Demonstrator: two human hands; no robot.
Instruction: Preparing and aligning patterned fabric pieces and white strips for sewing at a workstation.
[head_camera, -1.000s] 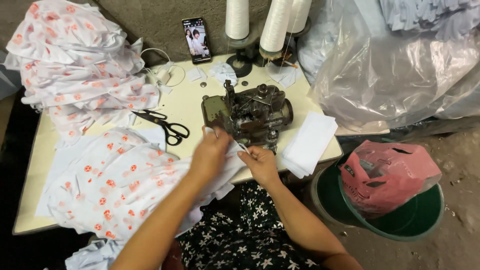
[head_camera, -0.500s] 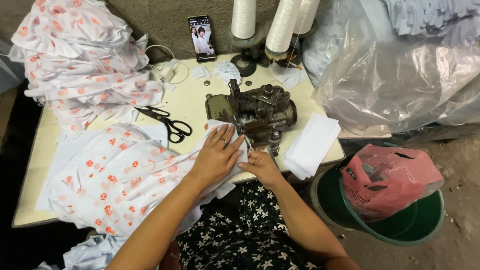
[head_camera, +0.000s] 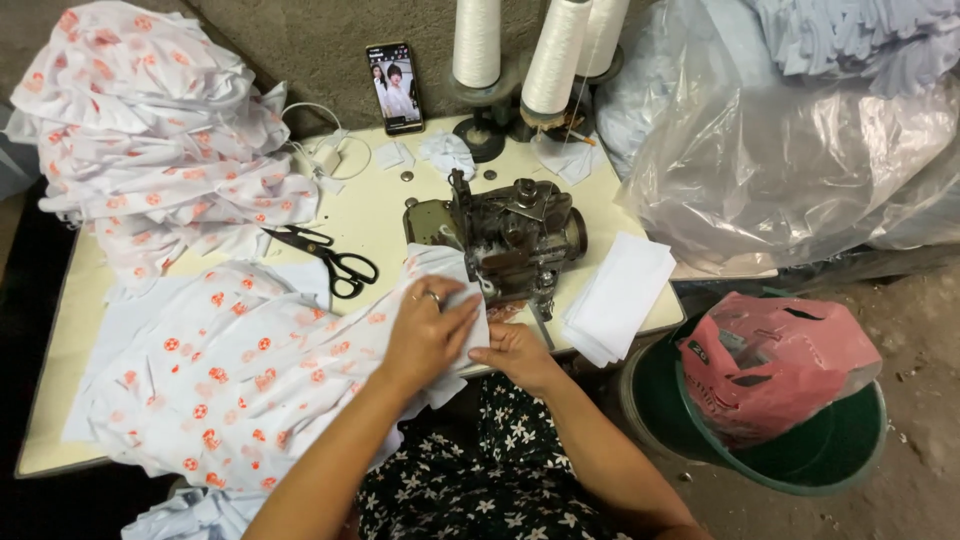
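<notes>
The left hand (head_camera: 428, 335) lies flat on a white cloth with orange print (head_camera: 240, 370), its fingers (head_camera: 455, 310) spread narrow and pressed down on the cloth's edge right at the foot of the dark metal sewing machine (head_camera: 510, 240). A ring sits on one finger. The right hand (head_camera: 515, 355) rests just at 4 o'clock from the left one, its fingers pinching the same cloth edge from below the machine's front; the two hands touch or nearly touch. The cloth spreads from the machine toward 8 o'clock across the pale table (head_camera: 375, 215) and hangs over the near edge.

Black-handled scissors (head_camera: 330, 258) lie on the table at 10 o'clock from the left hand, near but apart from it. A tall heap of the same printed cloth (head_camera: 160, 140) is piled at the table's far left corner. A stack of plain white fabric pieces (head_camera: 620, 295) lies at 3 o'clock from the machine, just beside it. At 12 o'clock stand white thread cones (head_camera: 555, 60), and a phone (head_camera: 392, 88) leans against the wall with its screen lit. A green bucket (head_camera: 830, 460) holding a pink plastic bag (head_camera: 770, 365) stands on the floor at 4 o'clock from the table, and a large clear plastic bag (head_camera: 790, 160) rests at 2 o'clock.
</notes>
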